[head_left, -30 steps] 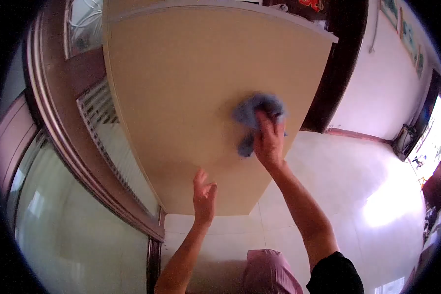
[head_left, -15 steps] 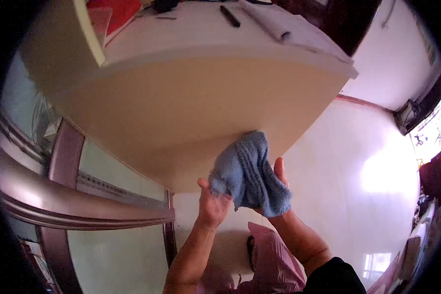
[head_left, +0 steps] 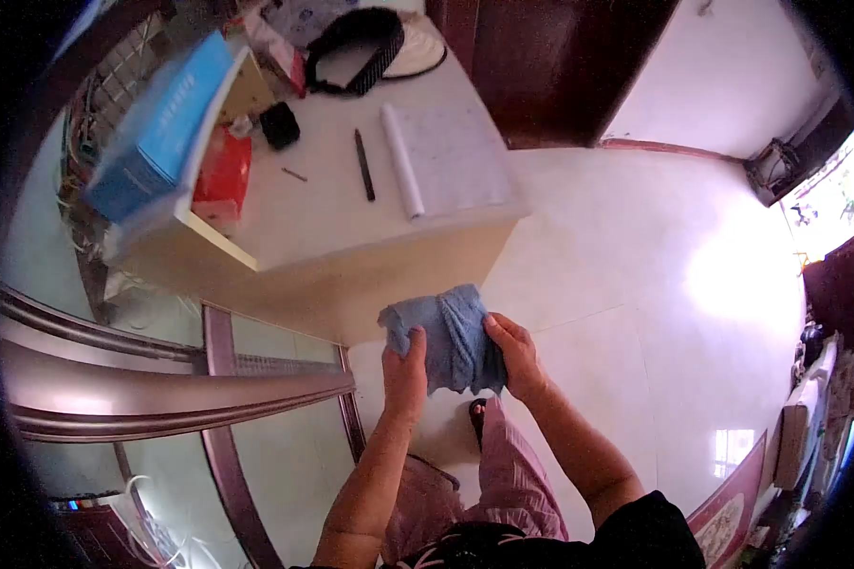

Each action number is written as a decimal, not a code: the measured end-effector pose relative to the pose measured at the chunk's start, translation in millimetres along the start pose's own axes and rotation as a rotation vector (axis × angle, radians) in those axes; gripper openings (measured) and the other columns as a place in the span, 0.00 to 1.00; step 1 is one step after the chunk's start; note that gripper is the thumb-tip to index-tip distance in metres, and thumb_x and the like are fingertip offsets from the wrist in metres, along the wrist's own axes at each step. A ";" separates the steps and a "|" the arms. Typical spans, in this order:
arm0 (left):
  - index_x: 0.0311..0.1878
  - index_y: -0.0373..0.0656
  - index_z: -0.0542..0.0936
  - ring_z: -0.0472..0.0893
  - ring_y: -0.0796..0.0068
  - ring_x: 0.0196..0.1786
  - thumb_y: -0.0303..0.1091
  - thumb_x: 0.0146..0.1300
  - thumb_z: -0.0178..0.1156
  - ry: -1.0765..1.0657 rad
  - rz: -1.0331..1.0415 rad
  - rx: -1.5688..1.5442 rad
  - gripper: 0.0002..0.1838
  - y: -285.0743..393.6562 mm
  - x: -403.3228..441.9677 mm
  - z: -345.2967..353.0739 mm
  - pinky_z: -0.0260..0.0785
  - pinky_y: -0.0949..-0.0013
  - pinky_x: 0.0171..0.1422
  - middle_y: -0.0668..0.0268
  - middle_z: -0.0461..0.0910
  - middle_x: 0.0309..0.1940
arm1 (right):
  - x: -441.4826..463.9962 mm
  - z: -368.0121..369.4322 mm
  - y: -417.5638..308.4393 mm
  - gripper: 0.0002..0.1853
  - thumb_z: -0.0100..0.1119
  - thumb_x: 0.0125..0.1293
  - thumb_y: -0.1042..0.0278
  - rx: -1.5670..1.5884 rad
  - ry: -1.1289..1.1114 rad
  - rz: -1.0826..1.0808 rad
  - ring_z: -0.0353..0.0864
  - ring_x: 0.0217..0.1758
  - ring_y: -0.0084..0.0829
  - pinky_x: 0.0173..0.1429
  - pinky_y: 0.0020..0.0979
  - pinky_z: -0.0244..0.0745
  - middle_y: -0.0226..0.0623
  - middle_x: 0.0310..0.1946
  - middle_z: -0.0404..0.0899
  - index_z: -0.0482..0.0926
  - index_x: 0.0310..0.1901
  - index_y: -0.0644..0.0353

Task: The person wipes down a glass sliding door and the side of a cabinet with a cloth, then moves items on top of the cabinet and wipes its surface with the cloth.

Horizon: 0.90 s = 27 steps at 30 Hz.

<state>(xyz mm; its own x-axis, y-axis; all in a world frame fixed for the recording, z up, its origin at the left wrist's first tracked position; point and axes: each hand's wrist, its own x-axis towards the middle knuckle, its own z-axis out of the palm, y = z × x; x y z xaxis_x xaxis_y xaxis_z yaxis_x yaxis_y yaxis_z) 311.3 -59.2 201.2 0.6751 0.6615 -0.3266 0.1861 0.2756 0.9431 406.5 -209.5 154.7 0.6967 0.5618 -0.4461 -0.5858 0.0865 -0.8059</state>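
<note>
A blue-grey cloth with a ribbed, towel-like weave is stretched between my hands, over the floor just in front of the desk. My left hand grips its left side, thumb on top. On the right side, my right hand pinches the edge with the thumb above. The other fingers of both hands are mostly hidden beneath the cloth. Folds run across its right half.
On the desk lie a black pen, a partly rolled paper sheet, a small black object and a visor. A blue box stands at left. A brown metal rail runs along the left.
The view has shifted so more of the desktop shows. The cloth, draped loosely over my open hands before, is now spread flatter and gripped at both sides with my thumbs on top.
</note>
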 end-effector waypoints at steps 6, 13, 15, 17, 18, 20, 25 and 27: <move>0.53 0.36 0.79 0.79 0.68 0.48 0.45 0.69 0.60 -0.401 0.063 0.201 0.21 57.6 -54.1 22.5 0.70 0.63 0.57 0.59 0.82 0.45 | -94.9 13.0 -66.0 0.31 0.61 0.68 0.51 -0.095 -0.075 -0.230 0.70 0.62 0.28 0.66 0.37 0.66 0.37 0.56 0.76 0.66 0.66 0.59; 0.41 0.39 0.79 0.78 0.80 0.35 0.32 0.65 0.62 -0.350 0.256 0.262 0.07 123.2 -86.8 34.3 0.71 0.71 0.42 0.68 0.80 0.30 | -166.7 -3.2 -138.9 0.22 0.68 0.64 0.53 -0.507 -0.073 -0.176 0.76 0.42 0.24 0.47 0.31 0.74 0.30 0.35 0.80 0.79 0.50 0.63; 0.41 0.39 0.79 0.77 0.81 0.34 0.31 0.65 0.61 -0.322 0.184 0.160 0.06 131.5 -87.1 27.3 0.70 0.72 0.40 0.70 0.79 0.30 | -175.3 -11.6 -156.9 0.20 0.67 0.64 0.52 -0.658 -0.083 -0.131 0.74 0.40 0.23 0.46 0.30 0.73 0.30 0.31 0.79 0.82 0.44 0.64; 0.42 0.40 0.78 0.75 0.83 0.33 0.31 0.66 0.59 -0.288 0.164 0.070 0.05 132.1 -86.3 25.6 0.68 0.76 0.37 0.73 0.77 0.29 | -176.4 -33.8 -160.0 0.18 0.64 0.66 0.56 -0.453 -0.085 -0.182 0.78 0.41 0.23 0.47 0.29 0.74 0.30 0.35 0.81 0.81 0.45 0.65; 0.43 0.40 0.78 0.75 0.83 0.33 0.30 0.66 0.59 -0.281 0.125 0.016 0.06 142.5 -94.3 29.1 0.68 0.76 0.38 0.72 0.77 0.29 | -181.1 -33.1 -167.7 0.17 0.63 0.67 0.57 -0.347 -0.085 -0.204 0.79 0.41 0.23 0.48 0.29 0.75 0.30 0.37 0.83 0.81 0.45 0.66; 0.45 0.40 0.78 0.76 0.82 0.34 0.29 0.67 0.58 -0.277 0.040 -0.091 0.06 160.6 -110.1 37.7 0.68 0.77 0.39 0.70 0.78 0.30 | -191.3 -29.2 -188.6 0.18 0.58 0.70 0.59 -0.027 -0.074 -0.285 0.82 0.47 0.30 0.55 0.32 0.75 0.36 0.43 0.84 0.79 0.49 0.67; 0.51 0.43 0.76 0.80 0.74 0.42 0.38 0.67 0.57 -0.482 0.017 -0.145 0.13 157.1 -99.0 46.6 0.70 0.71 0.45 0.64 0.81 0.42 | -205.1 -35.0 -228.2 0.16 0.50 0.74 0.64 0.348 -0.062 -0.475 0.77 0.58 0.33 0.63 0.36 0.72 0.39 0.52 0.80 0.73 0.58 0.61; 0.53 0.44 0.74 0.81 0.70 0.47 0.45 0.68 0.57 -0.493 0.059 -0.183 0.18 159.8 -98.8 52.2 0.70 0.66 0.52 0.63 0.81 0.49 | -212.2 -38.0 -242.1 0.15 0.52 0.73 0.64 0.217 0.074 -0.544 0.78 0.55 0.29 0.60 0.37 0.75 0.36 0.50 0.78 0.72 0.56 0.61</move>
<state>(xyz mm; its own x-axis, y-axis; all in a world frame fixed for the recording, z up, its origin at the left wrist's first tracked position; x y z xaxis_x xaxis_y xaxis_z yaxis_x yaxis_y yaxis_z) 311.5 -117.0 387.5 0.9446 0.2849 -0.1632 0.0396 0.3945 0.9180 416.2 -380.9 429.7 0.9434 0.3310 -0.0231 -0.2017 0.5167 -0.8321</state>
